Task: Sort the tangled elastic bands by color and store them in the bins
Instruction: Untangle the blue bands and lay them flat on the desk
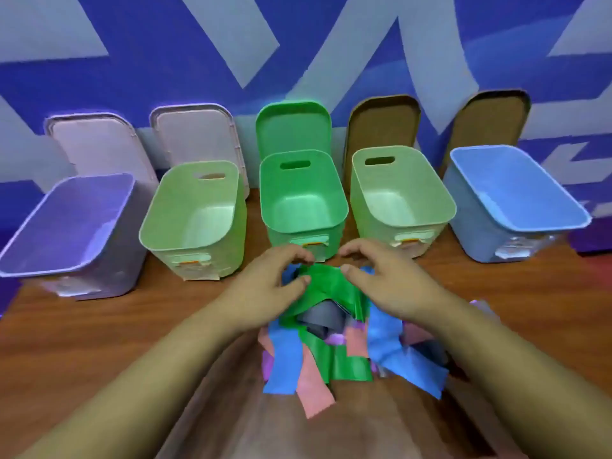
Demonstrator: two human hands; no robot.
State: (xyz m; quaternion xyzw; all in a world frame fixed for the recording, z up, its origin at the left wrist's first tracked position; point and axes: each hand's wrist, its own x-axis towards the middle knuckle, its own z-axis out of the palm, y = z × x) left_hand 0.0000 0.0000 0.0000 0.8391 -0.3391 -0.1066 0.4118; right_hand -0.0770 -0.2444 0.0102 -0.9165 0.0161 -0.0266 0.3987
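Note:
A tangled heap of wide elastic bands (334, 339) lies on the wooden table in front of me, in green, blue, pink, grey and purple. A green band (326, 283) sits on top at the far end. My left hand (271, 286) pinches its left edge between thumb and curled fingers. My right hand (381, 279) hooks its fingers over the band's right side, thumb pressed on it. Behind the heap stand several open bins: a purple bin (43, 260), a light green bin (185, 253), a bright green bin (275, 213), another light green bin (440, 207) and a blue bin (576, 213).
Bin lids lean upright against the blue and grey patterned wall: white lids (99, 144), a green lid (293, 127) and brown lids (381, 124). Bare wooden table (99, 342) stretches to the left and right of the heap.

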